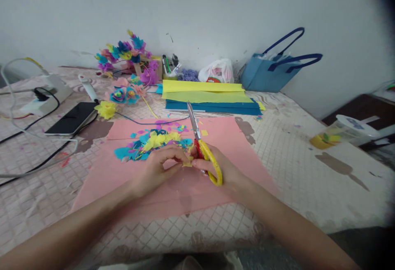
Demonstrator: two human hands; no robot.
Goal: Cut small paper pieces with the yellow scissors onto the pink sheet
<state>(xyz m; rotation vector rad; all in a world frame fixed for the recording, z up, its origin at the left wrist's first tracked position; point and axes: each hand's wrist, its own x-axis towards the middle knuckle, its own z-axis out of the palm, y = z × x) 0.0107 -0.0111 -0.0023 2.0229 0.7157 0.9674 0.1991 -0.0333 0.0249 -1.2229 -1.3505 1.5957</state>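
My left hand (163, 165) is closed in a pinch on a small yellow paper piece (187, 163) above the pink paper sheet (203, 196). My right hand (220, 165) holds scissors (212, 164) with yellow and red handles, their blades pointing away from me and looking closed. Its fingertips also meet the yellow piece, close to the left fingers. Just beyond my left hand lies a pile of cut petals (154, 142) in yellow, blue and purple paper. A small yellow square (204, 133) rests on the sheet to the right of the blades.
Yellow paper (203, 91) and dark blue paper (216, 107) lie behind the sheet. Paper flowers (123, 93), a phone (72, 118), a glue gun (88, 88) and a power strip (49, 95) with cables are left. A blue bag (268, 72) and a plastic cup (342, 132) are right.
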